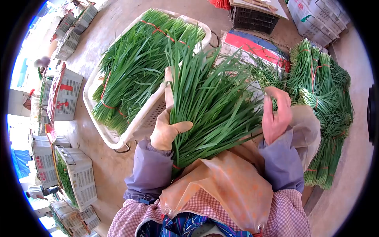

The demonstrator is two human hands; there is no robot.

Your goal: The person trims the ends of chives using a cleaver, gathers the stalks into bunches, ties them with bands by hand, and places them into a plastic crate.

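Observation:
A large bunch of garlic chives (213,114) lies across my lap, its long flat leaves fanning up and to the right. My left hand (164,130), in a pale glove, is closed round the left side of this bunch, thumb on top. A bit of red tie shows near the bunch's lower end. Just right of the leaves is my bare right hand (277,114), raised, with thumb and bent fingers drawn together in a pinch. Whatever is between those fingertips, if anything, is too small to make out. Behind it is a small grey metal plate (256,90).
At the left, a white plastic basket (136,132) holds red-tied chive bundles (132,67). More tied bundles (321,102) are piled at the right. Loose leaves (264,73) lie on a red-and-white sack (252,49). A black crate (252,19) and white crates (65,93) stand around.

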